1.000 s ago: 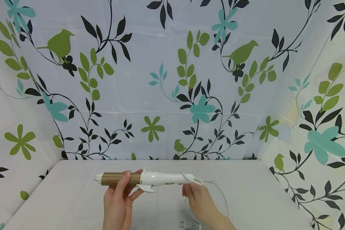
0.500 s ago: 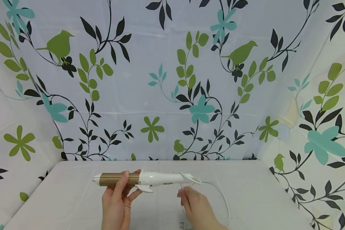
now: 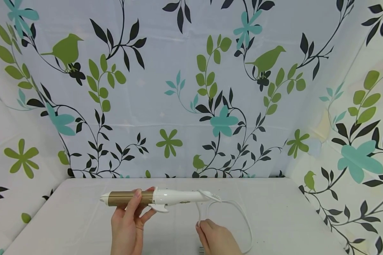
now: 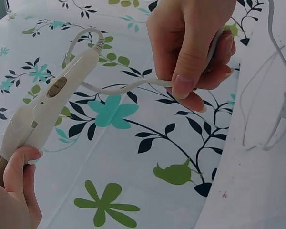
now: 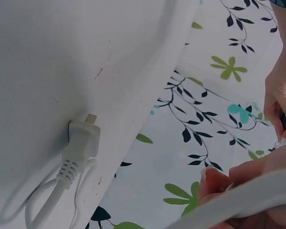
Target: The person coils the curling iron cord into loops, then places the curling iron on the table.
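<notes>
A curling iron (image 3: 178,197) with a white handle and a gold-brown barrel lies level above the table in the head view. My left hand (image 3: 127,223) grips it around the barrel, thumb in front. From the handle's end a white cord (image 4: 119,89) loops round and runs into my right hand (image 3: 218,236), which pinches it between thumb and fingers below the handle. The left wrist view shows a sliding switch (image 4: 56,87) on the handle. A white plug (image 5: 81,143) with flat prongs lies on the table near my right hand.
The white table (image 3: 67,219) stretches under both hands. Behind and beside it hangs a cloth (image 3: 146,88) printed with leaves, birds and flowers. Slack cord from the plug trails over the tabletop.
My right hand has moved down, away from the handle, drawing the cord into a wider loop. The curling iron and my left hand have shifted slightly left.
</notes>
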{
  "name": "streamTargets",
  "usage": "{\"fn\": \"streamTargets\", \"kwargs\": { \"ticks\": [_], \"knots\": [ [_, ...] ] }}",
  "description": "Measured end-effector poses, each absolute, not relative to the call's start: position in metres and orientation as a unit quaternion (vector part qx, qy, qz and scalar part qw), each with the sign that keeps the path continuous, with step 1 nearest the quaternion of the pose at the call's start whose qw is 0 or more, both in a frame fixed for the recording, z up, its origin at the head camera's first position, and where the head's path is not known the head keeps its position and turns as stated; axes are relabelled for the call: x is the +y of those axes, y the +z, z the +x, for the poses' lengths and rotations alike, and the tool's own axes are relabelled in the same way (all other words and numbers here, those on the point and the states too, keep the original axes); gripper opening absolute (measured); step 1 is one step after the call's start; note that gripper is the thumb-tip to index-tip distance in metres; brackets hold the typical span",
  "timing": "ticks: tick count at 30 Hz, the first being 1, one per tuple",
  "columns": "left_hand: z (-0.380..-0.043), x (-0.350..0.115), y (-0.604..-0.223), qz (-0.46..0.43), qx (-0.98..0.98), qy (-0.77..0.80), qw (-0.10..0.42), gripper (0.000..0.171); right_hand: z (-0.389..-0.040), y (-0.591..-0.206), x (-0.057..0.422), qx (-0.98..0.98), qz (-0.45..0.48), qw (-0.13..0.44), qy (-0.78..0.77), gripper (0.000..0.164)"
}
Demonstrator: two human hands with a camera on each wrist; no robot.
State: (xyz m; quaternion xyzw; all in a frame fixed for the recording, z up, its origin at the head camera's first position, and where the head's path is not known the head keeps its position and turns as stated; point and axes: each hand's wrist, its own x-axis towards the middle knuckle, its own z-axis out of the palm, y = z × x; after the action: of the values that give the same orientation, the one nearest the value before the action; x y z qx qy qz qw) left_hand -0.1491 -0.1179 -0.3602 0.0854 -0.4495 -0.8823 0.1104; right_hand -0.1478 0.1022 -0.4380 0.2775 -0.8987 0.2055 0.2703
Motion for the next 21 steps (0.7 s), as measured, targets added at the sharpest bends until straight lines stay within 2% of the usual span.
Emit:
{"fn": "streamTargets", "kwargs": {
  "ticks": [6,10,14,16,19,21],
  "knots": [
    [-0.15,-0.118,-0.361,0.087,-0.446,-0.883,0.114,0.037,-0.142,-0.443,0.105,-0.902,0.286,0.288,0.143,0.015],
    [-0.15,-0.119,-0.361,0.085,-0.441,-0.884,0.129,0.034,-0.135,-0.443,0.11,-0.911,0.302,0.256,0.113,0.028],
    [-0.15,-0.119,-0.361,0.085,-0.438,-0.885,0.135,0.033,-0.131,-0.443,0.115,-0.911,0.324,0.238,0.084,0.032],
    [-0.151,-0.118,-0.361,0.087,-0.437,-0.885,0.135,0.034,-0.13,-0.444,0.116,-0.904,0.335,0.255,0.072,0.03],
    [-0.151,-0.118,-0.361,0.09,-0.439,-0.883,0.136,0.035,-0.128,-0.446,0.119,-0.891,0.345,0.288,0.056,0.011],
    [-0.151,-0.118,-0.361,0.092,-0.44,-0.883,0.137,0.037,-0.126,-0.448,0.121,-0.884,0.346,0.309,0.055,0.031]
  ]
}}
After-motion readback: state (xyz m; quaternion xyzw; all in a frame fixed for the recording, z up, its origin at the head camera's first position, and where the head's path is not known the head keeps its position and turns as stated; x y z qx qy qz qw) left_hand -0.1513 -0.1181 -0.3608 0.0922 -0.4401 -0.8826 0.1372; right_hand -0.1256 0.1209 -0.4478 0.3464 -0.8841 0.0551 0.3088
